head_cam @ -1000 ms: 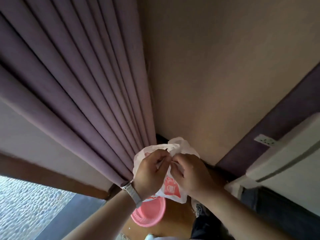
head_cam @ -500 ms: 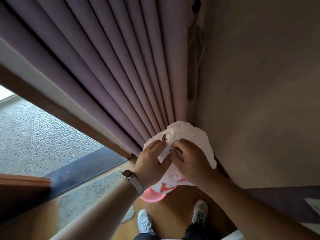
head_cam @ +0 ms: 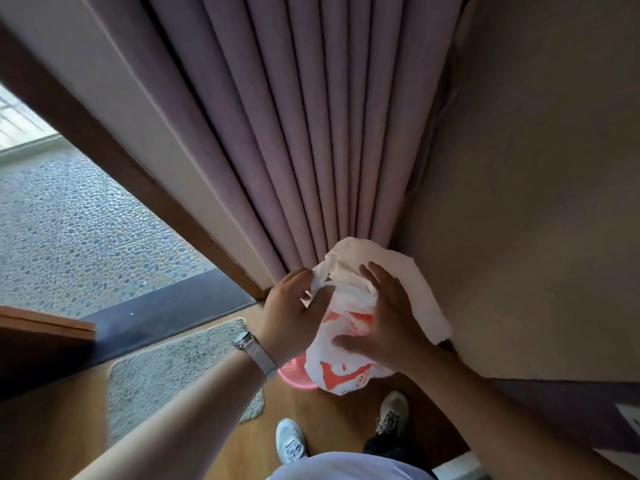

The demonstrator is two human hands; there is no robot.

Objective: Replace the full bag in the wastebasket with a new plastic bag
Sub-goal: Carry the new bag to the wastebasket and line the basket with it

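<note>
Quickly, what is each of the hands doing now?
Left hand: closed, pinching the white plastic bag.
Right hand: open, fingers spread, palm against the bag.

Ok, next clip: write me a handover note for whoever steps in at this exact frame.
Left hand: pinching the upper edge of the white plastic bag with orange print.
Right hand: fingers spread open, palm flat against the bag, not gripping.
Pink wastebasket: on the wood floor below the bag, mostly hidden; whether it is lined cannot be seen.
Done: new bag in hand, mouth partly opened.
Left: open the bag fully, lower it into the wastebasket, fold its edge over the rim. No full bag is in view.
</note>
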